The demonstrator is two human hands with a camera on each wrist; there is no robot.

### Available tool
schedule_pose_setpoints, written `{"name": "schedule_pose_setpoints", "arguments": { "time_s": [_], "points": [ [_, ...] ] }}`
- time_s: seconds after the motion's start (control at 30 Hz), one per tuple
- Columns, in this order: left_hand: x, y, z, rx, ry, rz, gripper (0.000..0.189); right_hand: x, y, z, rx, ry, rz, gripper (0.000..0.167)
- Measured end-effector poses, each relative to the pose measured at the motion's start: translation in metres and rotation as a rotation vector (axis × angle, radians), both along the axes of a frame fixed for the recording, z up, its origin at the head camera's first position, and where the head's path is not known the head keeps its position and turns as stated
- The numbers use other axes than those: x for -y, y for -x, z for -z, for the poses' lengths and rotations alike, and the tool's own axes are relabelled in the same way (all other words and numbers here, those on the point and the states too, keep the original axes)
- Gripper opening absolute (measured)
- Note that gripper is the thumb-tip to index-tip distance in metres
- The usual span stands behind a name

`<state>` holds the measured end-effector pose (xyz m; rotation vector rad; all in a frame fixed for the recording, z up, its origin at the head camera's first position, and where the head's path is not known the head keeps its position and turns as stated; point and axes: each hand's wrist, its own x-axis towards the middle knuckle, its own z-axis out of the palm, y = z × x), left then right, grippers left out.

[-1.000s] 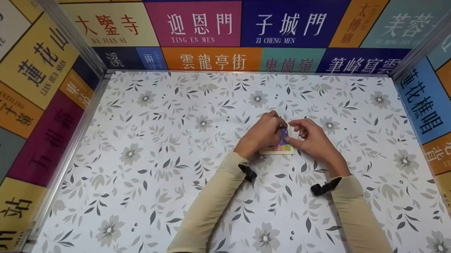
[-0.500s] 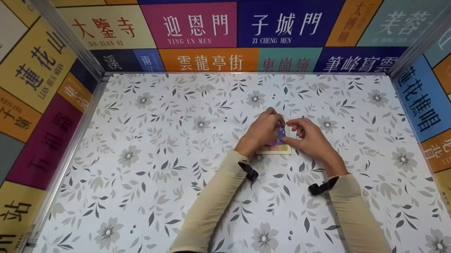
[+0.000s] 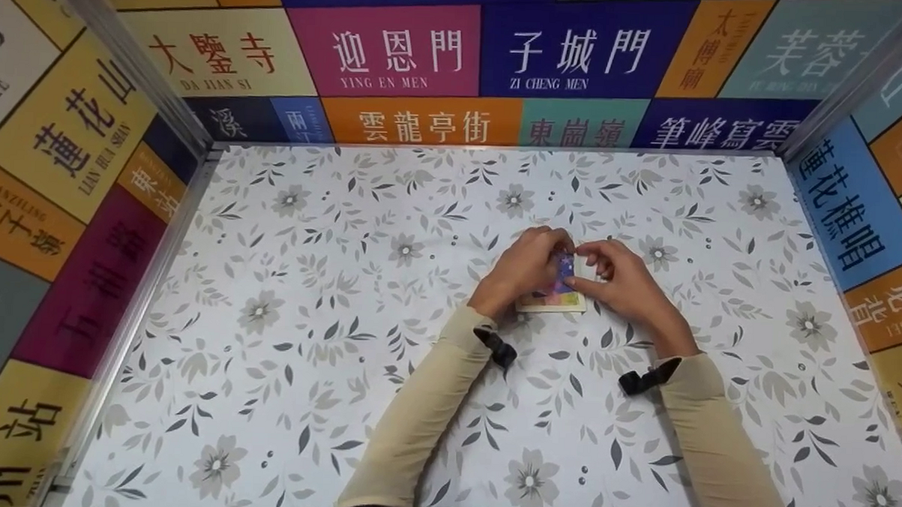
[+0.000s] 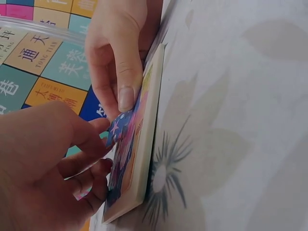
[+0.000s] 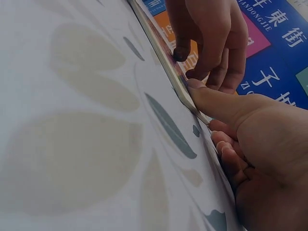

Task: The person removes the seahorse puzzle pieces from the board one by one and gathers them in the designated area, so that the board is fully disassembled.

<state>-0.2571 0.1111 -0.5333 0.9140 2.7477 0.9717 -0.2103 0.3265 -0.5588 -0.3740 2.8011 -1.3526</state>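
Note:
A small jigsaw puzzle board [image 3: 553, 306] with a pale rim and a colourful picture lies flat on the table. My left hand [image 3: 528, 262] reaches over its left side with curled fingers and pinches a blue starred puzzle piece [image 4: 117, 127], tilted up from the picture in the left wrist view. My right hand [image 3: 620, 278] holds the board's right side, the thumb [image 5: 197, 85] laid on top and the curled fingers [image 5: 222, 137] at the edge by the corner. Much of the picture is hidden under the left hand.
White floral paper covers the table [image 3: 288, 398]. Coloured panels with Chinese lettering make up the back wall [image 3: 398, 53], the left wall [image 3: 85, 196] and the right wall [image 3: 846, 207]. A black wrist strap [image 3: 497, 348] sits on the left sleeve, another strap [image 3: 649, 376] on the right.
My left fingers have shifted slightly down toward me over the board, showing a little more of the blue starred area. My right hand stays nearly still at the board's edge.

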Motion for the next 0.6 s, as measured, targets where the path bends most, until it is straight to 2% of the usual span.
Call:
{"name": "schedule_pose_setpoints", "arguments": {
  "time_s": [0.03,0.07,0.27,0.3,0.37,0.4,0.47,0.5,0.57,0.6],
  "points": [
    [0.001,0.000,0.001,-0.001,-0.017,0.013,0.034,0.000,0.000,0.000,-0.007,0.000,-0.004,0.053],
    [0.000,0.004,0.009,-0.005,-0.031,0.019,0.034,0.000,0.000,0.000,-0.014,0.000,-0.008,0.054],
    [0.008,0.004,0.016,0.019,-0.134,0.057,0.035,0.000,0.000,-0.001,-0.051,-0.022,-0.032,0.055],
    [0.011,0.002,0.012,0.023,-0.145,0.068,0.036,0.000,0.000,-0.001,-0.050,-0.027,-0.031,0.055],
    [0.013,0.005,0.017,0.034,-0.165,0.090,0.038,0.000,0.000,-0.002,-0.042,-0.030,-0.026,0.055],
    [0.014,0.006,0.019,0.039,-0.159,0.098,0.039,0.000,0.000,-0.002,-0.038,-0.030,-0.023,0.055],
    [0.013,0.012,0.031,0.032,-0.172,0.113,0.041,0.000,0.000,-0.003,-0.024,-0.026,-0.017,0.055],
    [0.013,0.013,0.031,0.034,-0.162,0.120,0.042,0.001,0.000,-0.003,-0.017,-0.023,-0.015,0.055],
    [0.012,0.018,0.042,0.028,-0.165,0.133,0.040,0.001,0.000,-0.003,-0.006,-0.019,-0.013,0.056],
    [0.013,0.017,0.038,0.018,-0.144,0.137,0.039,0.001,0.000,-0.004,-0.002,-0.021,-0.011,0.056]
  ]
}}
